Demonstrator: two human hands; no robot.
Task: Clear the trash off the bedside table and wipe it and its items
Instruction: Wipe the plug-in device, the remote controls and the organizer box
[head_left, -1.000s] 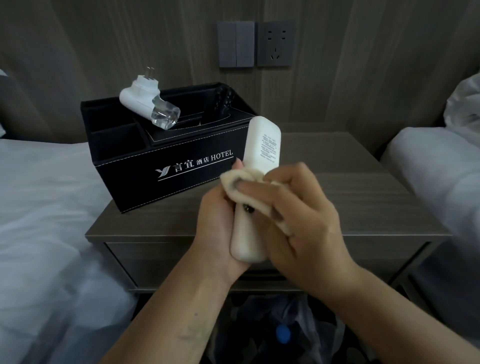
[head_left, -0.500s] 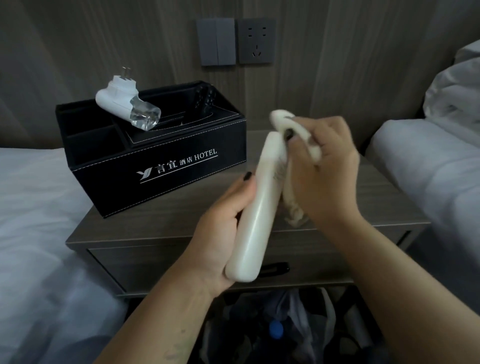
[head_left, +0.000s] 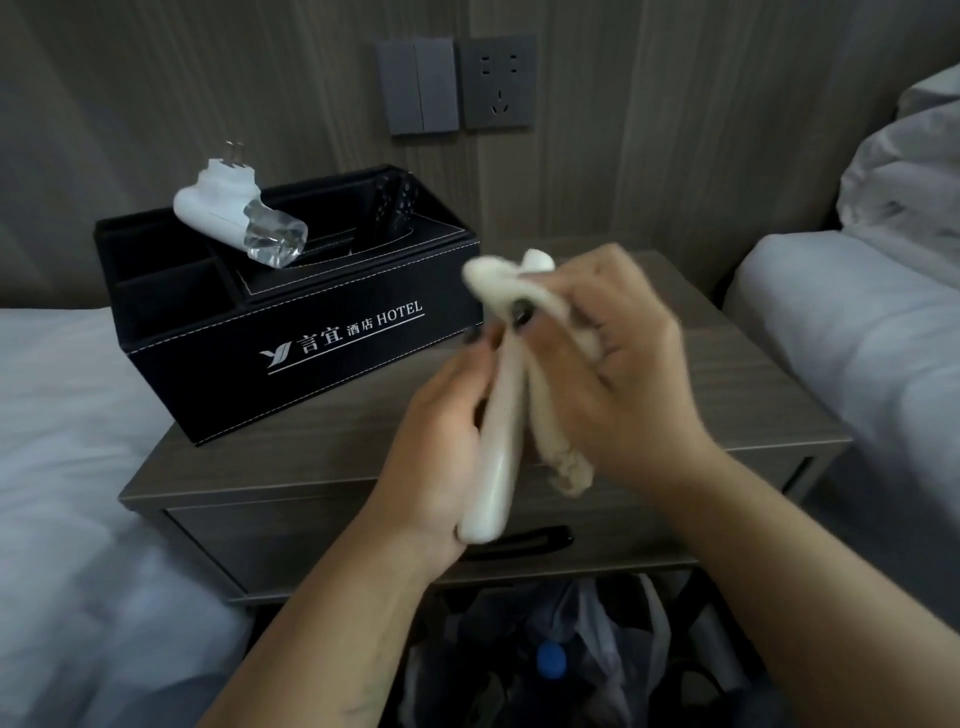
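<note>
Above bedside table (head_left: 291, 467), remote (head_left: 498, 441) in left hand (head_left: 441, 436)

Two bare forearms are reaching up from the bottom edge of the head view, with no sleeve, watch or bracelet showing on either. The person's left hand (head_left: 441, 431) is wearing dark, glossy nail polish, visible on the fingertips nearest the camera. The person's right hand (head_left: 623, 364) is showing the same dark polish on one fingertip; motion is blurring its knuckles. No ring is showing on any visible finger. A faint greenish mark is running along the underside of the left forearm.
</note>
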